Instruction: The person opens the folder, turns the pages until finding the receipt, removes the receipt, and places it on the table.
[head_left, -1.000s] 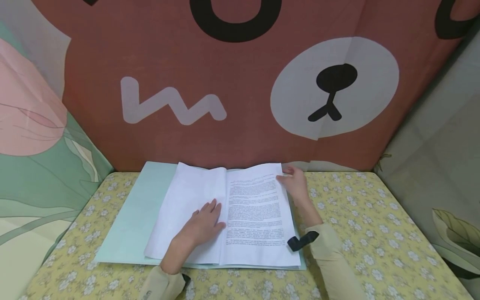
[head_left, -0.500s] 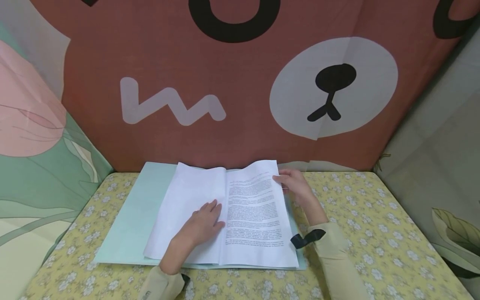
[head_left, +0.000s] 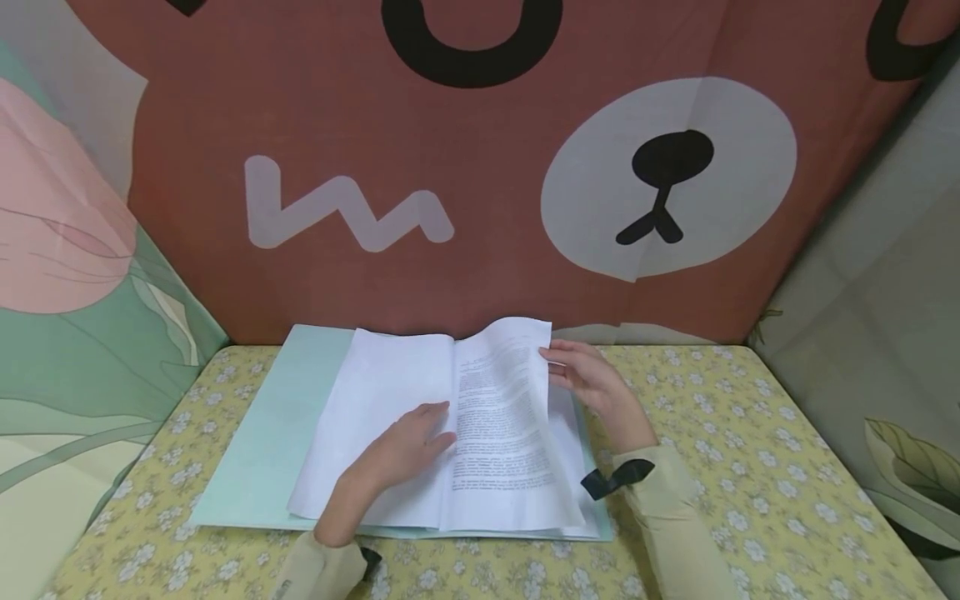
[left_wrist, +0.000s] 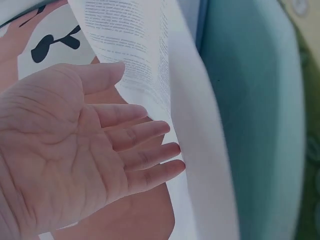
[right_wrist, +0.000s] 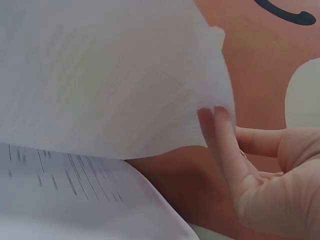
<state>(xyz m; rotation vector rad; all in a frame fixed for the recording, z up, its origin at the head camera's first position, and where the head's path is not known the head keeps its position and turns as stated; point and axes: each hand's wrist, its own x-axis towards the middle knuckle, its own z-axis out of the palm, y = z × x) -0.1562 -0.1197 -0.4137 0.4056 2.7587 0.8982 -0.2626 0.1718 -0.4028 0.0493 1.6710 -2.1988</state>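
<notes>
An open mint-green folder (head_left: pixel 273 433) holds a stack of white paper. Its blank left-hand page (head_left: pixel 375 383) lies flat on the folder. My right hand (head_left: pixel 592 382) pinches the outer edge of a printed page (head_left: pixel 495 417), which curls up off the sheets beneath. In the right wrist view the thumb and fingers of the right hand (right_wrist: pixel 270 175) have the lifted sheet (right_wrist: pixel 110 80) between them. Beside the stack's middle fold is my left hand (head_left: pixel 405 448), fingers extended. The left wrist view shows that hand's (left_wrist: pixel 65 145) open palm; it holds nothing.
A yellow floral cloth (head_left: pixel 720 500) covers the table under the folder. Behind it hangs a reddish-brown backdrop (head_left: pixel 495 275) with a cartoon bear face. Printed fabric hangs at both sides.
My right hand has moved slightly left and now bends the page's edge up from the sheets below. My left hand has turned and lifted a little near the fold.
</notes>
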